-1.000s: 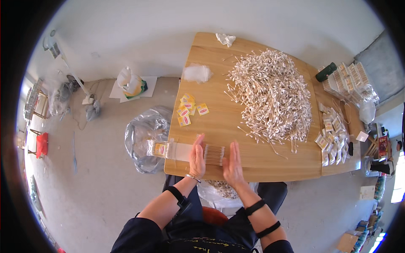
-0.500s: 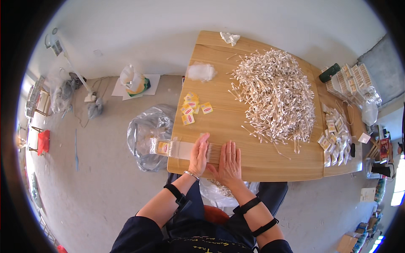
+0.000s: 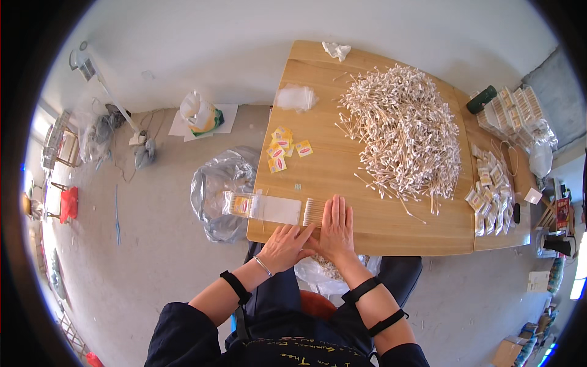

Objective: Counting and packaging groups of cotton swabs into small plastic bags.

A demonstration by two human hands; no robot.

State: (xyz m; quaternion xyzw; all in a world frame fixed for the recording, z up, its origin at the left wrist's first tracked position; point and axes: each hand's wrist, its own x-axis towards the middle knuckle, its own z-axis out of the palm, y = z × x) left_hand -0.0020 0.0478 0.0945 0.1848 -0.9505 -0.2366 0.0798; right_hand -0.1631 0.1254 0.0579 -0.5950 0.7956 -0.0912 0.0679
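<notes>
A small row of cotton swabs (image 3: 312, 211) lies side by side near the table's front edge. My right hand (image 3: 336, 231) rests flat against its right side, fingers straight and covering part of the row. My left hand (image 3: 283, 248) is at the front edge below the row, fingers stretched toward its near end and close to my right thumb. Left of the row lies a white flat rectangle (image 3: 280, 210). Its left end adjoins a clear bag of swabs with a yellow label (image 3: 241, 204), which juts past the table's left edge.
A big heap of loose cotton swabs (image 3: 403, 128) covers the table's right part. Yellow cards (image 3: 280, 145) and clear bags (image 3: 296, 98) lie at left. Filled packets (image 3: 490, 189) sit at far right. A grey plastic bag (image 3: 223, 177) stands left of the table; another bag (image 3: 321, 278) is below my hands.
My left hand has come off the white rectangle and moved down toward the front edge, uncovering the rectangle and the row's left side. My right hand stays flat beside the swabs.
</notes>
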